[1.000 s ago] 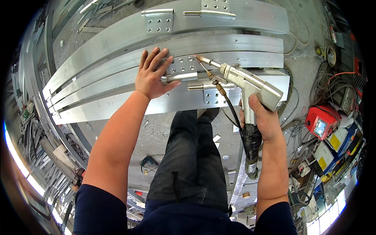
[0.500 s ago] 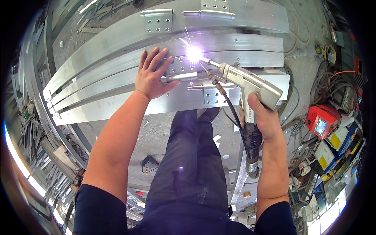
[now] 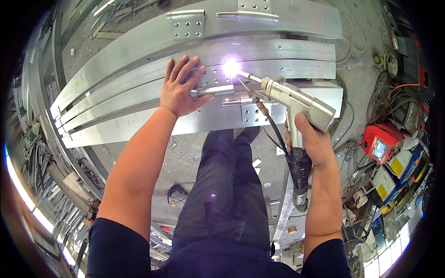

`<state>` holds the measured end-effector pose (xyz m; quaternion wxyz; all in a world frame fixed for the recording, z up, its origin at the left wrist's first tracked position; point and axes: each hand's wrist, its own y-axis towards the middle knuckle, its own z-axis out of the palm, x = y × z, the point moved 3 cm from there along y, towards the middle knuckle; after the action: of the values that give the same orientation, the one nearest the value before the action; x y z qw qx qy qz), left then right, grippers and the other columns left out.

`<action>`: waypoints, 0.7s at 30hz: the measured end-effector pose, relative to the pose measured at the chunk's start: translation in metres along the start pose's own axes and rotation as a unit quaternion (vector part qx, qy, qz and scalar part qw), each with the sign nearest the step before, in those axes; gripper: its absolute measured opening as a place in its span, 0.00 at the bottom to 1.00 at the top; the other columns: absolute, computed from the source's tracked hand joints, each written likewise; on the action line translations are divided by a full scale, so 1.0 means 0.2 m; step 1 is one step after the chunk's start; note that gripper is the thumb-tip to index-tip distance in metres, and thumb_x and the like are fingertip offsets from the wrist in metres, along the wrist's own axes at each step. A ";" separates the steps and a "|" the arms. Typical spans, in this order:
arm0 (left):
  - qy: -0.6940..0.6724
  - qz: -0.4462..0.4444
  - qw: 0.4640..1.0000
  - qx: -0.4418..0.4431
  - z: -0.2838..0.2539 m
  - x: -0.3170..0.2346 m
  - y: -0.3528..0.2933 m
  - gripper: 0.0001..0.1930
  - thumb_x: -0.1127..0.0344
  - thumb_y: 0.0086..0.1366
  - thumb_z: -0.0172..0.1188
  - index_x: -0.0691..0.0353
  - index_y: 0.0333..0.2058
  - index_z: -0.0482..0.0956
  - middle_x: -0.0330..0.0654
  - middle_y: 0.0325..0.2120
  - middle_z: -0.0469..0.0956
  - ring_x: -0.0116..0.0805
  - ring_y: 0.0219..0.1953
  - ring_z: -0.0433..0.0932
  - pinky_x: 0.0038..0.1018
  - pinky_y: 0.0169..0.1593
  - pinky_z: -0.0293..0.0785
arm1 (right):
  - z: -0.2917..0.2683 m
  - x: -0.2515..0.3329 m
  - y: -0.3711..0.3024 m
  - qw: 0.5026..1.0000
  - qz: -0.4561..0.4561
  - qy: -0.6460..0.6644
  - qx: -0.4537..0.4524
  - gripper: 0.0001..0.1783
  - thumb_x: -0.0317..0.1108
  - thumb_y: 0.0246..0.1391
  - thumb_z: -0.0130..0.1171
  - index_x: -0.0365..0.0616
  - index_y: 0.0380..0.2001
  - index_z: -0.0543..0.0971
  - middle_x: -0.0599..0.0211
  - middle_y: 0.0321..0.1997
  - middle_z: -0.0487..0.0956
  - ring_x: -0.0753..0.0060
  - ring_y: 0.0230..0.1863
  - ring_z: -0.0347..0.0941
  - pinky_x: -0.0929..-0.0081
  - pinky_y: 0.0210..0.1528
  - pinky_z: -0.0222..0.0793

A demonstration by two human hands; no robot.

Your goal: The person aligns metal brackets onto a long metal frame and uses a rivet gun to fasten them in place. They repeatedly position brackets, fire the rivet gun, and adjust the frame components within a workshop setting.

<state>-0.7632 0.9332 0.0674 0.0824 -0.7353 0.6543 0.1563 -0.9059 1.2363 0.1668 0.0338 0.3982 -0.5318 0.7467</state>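
Observation:
My right hand (image 3: 311,139) is wrapped round the grip of a pistol-shaped welding torch (image 3: 299,103). Its nozzle points up and left to a bright violet-white glare (image 3: 231,68), which hides the spot where it meets the metal. Under the glare is a hinge (image 3: 217,89) with a drilled leaf and a round barrel, resting on a long silver metal bar (image 3: 296,69). My left hand (image 3: 181,88) lies on the bars with fingers spread, its thumb at the left end of that barrel. A second hinge (image 3: 252,114) sits just nearer to me.
Farther back, a wide curved metal bar (image 3: 306,19) carries another hinge (image 3: 187,28) and a pin-type hinge barrel (image 3: 248,17). At right stand a red machine with a screen (image 3: 380,144) and tangled cables (image 3: 399,109). Metal offcuts (image 3: 51,204) are heaped at left.
The torch and the glare have shifted very slightly right and down. The sparks above the glare are gone. My left hand stays in place.

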 end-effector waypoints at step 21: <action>0.002 -0.007 1.000 -0.006 0.00 0.00 0.01 0.36 0.42 0.47 0.75 0.51 0.54 0.82 0.38 0.65 0.68 0.46 0.71 0.61 0.51 0.75 0.48 | -0.02 -0.03 -0.05 1.000 0.000 -0.016 0.004 0.28 0.57 0.59 0.65 0.39 0.42 0.77 0.66 0.30 0.78 0.75 0.22 0.75 0.75 0.21 0.73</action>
<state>-0.7646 0.9336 0.0678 0.0778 -0.7404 0.6487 0.1579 -0.9008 1.2463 0.1700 0.0230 0.4102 -0.5292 0.7424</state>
